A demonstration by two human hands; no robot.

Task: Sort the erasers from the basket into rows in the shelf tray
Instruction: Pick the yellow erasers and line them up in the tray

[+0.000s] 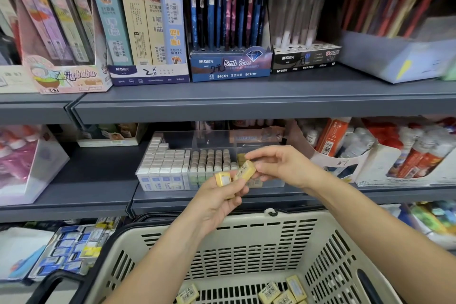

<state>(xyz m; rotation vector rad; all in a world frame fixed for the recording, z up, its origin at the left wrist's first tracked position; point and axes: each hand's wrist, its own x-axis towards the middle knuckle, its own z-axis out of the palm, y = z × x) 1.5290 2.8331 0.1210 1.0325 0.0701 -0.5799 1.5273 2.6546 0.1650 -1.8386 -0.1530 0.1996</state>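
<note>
Just before the clear shelf tray point(217, 138), the right hand point(283, 165) pinches a yellow eraser point(244, 170) and the left hand point(217, 202) grips a second eraser point(222, 179). Barcoded yellow erasers point(270, 291) lie in the beige basket point(246, 219) below. Overhead, an M&G box point(229, 66) reads "Little Stars", "840X1".

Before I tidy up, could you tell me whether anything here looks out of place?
Yes: at lower left, yellow erasers lie jumbled among blue ones, not in rows.
</note>
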